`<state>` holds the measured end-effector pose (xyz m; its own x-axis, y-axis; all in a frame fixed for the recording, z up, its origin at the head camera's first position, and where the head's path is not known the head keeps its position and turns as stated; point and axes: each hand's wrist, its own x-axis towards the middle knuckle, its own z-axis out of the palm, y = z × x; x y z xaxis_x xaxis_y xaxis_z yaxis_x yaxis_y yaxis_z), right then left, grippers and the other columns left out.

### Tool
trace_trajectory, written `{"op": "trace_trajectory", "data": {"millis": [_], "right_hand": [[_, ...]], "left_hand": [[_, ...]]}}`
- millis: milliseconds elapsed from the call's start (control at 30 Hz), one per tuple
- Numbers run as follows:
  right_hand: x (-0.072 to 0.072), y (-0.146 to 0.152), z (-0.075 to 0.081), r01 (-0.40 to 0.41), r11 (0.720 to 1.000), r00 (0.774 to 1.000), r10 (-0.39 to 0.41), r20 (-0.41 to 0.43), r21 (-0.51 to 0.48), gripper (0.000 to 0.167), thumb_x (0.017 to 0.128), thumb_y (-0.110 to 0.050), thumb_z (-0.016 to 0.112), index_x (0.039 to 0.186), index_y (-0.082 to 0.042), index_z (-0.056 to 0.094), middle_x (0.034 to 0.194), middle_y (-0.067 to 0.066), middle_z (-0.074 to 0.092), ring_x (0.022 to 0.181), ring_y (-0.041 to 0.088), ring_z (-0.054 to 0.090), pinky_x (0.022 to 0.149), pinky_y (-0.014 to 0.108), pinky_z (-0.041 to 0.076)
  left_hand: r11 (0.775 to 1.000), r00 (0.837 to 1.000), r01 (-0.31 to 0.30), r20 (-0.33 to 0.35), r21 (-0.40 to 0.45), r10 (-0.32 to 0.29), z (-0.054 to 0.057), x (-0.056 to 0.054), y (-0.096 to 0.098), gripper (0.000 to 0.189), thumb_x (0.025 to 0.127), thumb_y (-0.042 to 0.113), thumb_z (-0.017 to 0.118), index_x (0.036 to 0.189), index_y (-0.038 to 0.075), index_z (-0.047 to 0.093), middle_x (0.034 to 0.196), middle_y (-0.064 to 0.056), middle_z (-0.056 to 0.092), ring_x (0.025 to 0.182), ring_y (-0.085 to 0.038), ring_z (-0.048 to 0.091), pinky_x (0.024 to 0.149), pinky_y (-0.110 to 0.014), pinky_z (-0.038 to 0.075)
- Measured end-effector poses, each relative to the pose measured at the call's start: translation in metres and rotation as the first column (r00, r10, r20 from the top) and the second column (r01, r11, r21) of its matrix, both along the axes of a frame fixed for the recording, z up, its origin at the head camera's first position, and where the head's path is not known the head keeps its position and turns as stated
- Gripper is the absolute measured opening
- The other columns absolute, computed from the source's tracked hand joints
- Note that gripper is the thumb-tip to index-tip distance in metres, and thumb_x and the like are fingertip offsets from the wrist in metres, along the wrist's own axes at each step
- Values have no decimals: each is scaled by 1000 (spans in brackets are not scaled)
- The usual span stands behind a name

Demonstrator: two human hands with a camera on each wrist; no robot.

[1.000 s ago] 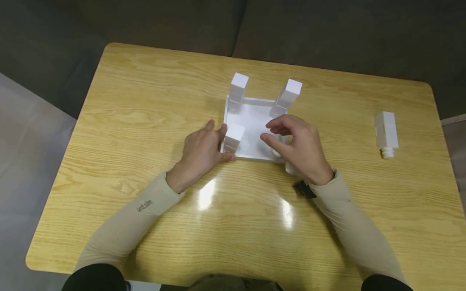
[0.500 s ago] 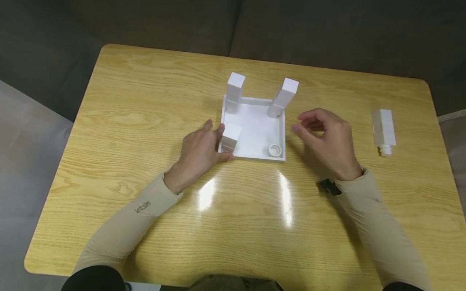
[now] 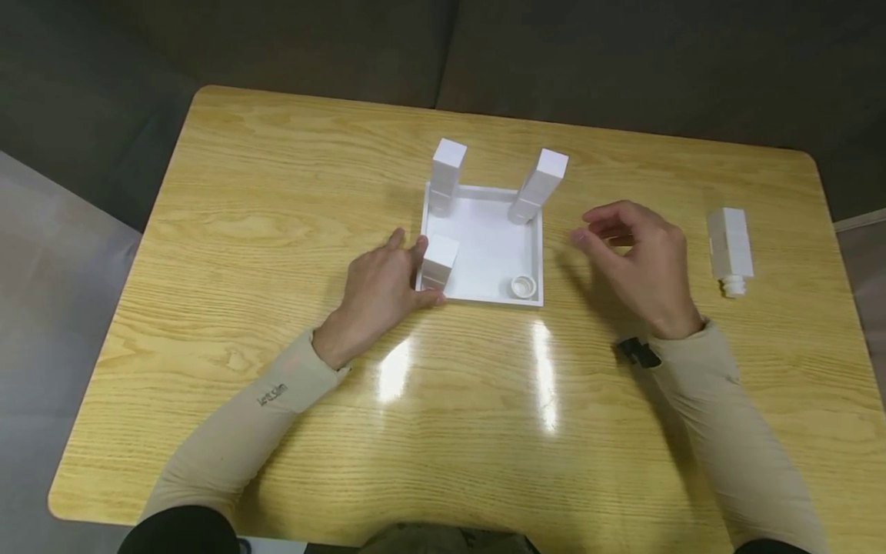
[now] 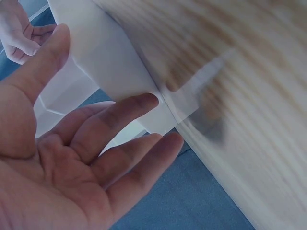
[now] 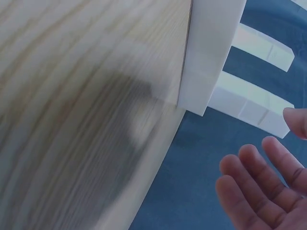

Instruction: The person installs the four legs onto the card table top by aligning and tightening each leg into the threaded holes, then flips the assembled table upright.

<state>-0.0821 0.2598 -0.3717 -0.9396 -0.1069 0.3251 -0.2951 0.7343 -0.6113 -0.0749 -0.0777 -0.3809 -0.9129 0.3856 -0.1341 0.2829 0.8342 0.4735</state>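
Observation:
A white square panel with a raised rim (image 3: 493, 246) lies on the wooden table. Three square white legs stand upright at its corners: far left (image 3: 447, 173), far right (image 3: 541, 185) and near left (image 3: 439, 260). At the near right corner is a round socket (image 3: 522, 287). My left hand (image 3: 379, 288) rests at the near left corner, thumb at the front rim and fingers along the left side; in the left wrist view its fingers (image 4: 127, 115) are nearly straight. My right hand (image 3: 640, 261), fingers loosely bent and holding nothing, hovers right of the panel.
A loose white leg (image 3: 731, 242) with a threaded end lies on the right side of the wooden table (image 3: 277, 177). A dark partition (image 3: 623, 69) stands behind the table's far edge. A black strap piece (image 3: 638, 352) sits at my right wrist.
My right hand has withdrawn from above the panel's near right corner and moved right, uncovering the socket. The left hand stays at the near left corner.

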Motion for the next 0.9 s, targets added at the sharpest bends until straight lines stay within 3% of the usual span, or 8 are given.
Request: {"op": "trace_trajectory", "data": {"millis": [200,300,433,667,733,900], "right_hand": [[-1,9,1,22,1000,1000,-22,-6,10,24,99,-17,84,113,2,78,101,11,79,88,-13,62,80,10,49],[-1,13,1,32,999,999,-32,-3,5,25,99,-18,84,114,2,78,101,11,78,89,-13,62,80,9,49],[-1,20,1,44,999,999,-44,0,-7,25,99,-18,83,114,2,78,100,12,78,88,-13,62,80,8,49],[-1,32,2,76,997,997,-76,6,-2,26,99,-17,83,116,1,79,102,13,78,89,-14,62,79,8,48],[-1,36,3,86,996,996,-86,5,3,27,99,-18,83,117,1,79,103,13,78,90,-14,62,79,7,47],[0,45,4,109,994,994,-109,7,23,29,99,-22,83,118,-1,80,104,13,79,91,-14,62,79,6,47]], "left_hand": [[1000,1000,11,-7,6,-11,-1,0,0,78,83,41,95,137,-7,68,152,-38,49,84,-40,76,53,-33,53],[1000,1000,18,-18,19,-18,-2,0,-1,73,83,40,95,131,-9,71,152,-38,50,93,-43,77,54,-33,55],[999,999,22,-36,31,-21,-3,0,-2,58,82,39,96,111,-8,79,149,-39,51,107,-47,75,56,-35,58],[1000,999,12,-46,26,-10,-4,0,0,86,80,41,97,143,-8,63,149,-38,53,130,-50,64,59,-39,60],[1000,999,11,-52,21,-10,-5,0,0,88,80,41,97,144,-8,62,149,-38,53,129,-50,65,61,-41,61],[1000,998,18,-61,20,-17,-5,0,0,83,80,41,97,139,-9,66,148,-39,53,108,-47,75,57,-37,60]]}}
